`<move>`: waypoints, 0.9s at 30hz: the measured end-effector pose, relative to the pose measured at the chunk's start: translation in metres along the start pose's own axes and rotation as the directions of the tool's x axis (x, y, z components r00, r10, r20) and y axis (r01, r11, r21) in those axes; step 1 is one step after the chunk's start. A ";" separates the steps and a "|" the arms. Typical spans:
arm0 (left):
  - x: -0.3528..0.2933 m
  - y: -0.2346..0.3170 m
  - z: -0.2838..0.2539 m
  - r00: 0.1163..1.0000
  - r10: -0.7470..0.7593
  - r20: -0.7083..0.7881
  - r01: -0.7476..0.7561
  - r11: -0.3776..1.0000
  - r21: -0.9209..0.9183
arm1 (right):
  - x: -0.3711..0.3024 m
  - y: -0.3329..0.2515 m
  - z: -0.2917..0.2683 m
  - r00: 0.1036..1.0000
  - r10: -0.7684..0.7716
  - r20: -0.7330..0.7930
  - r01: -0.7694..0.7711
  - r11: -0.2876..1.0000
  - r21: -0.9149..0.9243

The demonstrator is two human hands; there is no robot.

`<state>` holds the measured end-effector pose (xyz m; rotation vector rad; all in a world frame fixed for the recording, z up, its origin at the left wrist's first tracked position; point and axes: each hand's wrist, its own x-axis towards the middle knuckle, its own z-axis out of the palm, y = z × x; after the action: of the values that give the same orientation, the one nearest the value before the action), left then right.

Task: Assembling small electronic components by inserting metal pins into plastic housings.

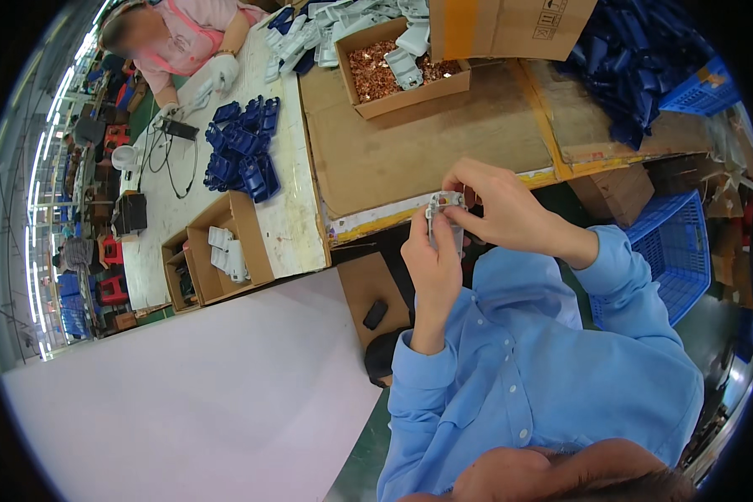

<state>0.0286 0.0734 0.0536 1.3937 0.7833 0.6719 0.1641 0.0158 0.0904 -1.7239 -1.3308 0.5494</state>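
My left hand [434,266] is closed around a small light-grey plastic housing [455,237], held upright in front of my chest just off the table's near edge. The fingers of my right hand [504,206] are closed at the top end of the same housing. A small coppery spot shows there between the fingertips, too small to name. Beyond my hands, on the cardboard-covered table [410,155], stands an open carton [418,100] of many small copper-coloured parts [372,71]. Some light-grey housings [404,69] lie on top of these parts.
Light-grey housings [309,38] are heaped at the back, with dark blue housings [244,142] to the left and more [619,58] at far right. A divided carton [255,243] holds grey pieces. A blue crate [673,259] stands at right. A gloved co-worker [197,42] works at far left.
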 end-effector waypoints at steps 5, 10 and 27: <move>0.001 0.000 -0.003 0.999 0.052 0.016 -0.052 0.997 0.057 | 0.001 -0.001 0.001 1.000 -0.015 -0.025 0.015 1.000 -0.003; 0.001 -0.001 0.000 0.997 0.069 0.034 -0.071 0.996 0.051 | 0.004 0.001 -0.001 0.999 -0.014 -0.031 0.015 1.000 0.012; -0.001 -0.007 0.004 0.999 0.031 0.045 -0.031 0.999 0.020 | 0.005 0.004 -0.007 0.990 0.114 0.081 -0.123 0.987 0.107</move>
<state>0.0312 0.0696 0.0471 1.4377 0.7370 0.6563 0.1737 0.0172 0.0914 -1.7123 -1.2300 0.7484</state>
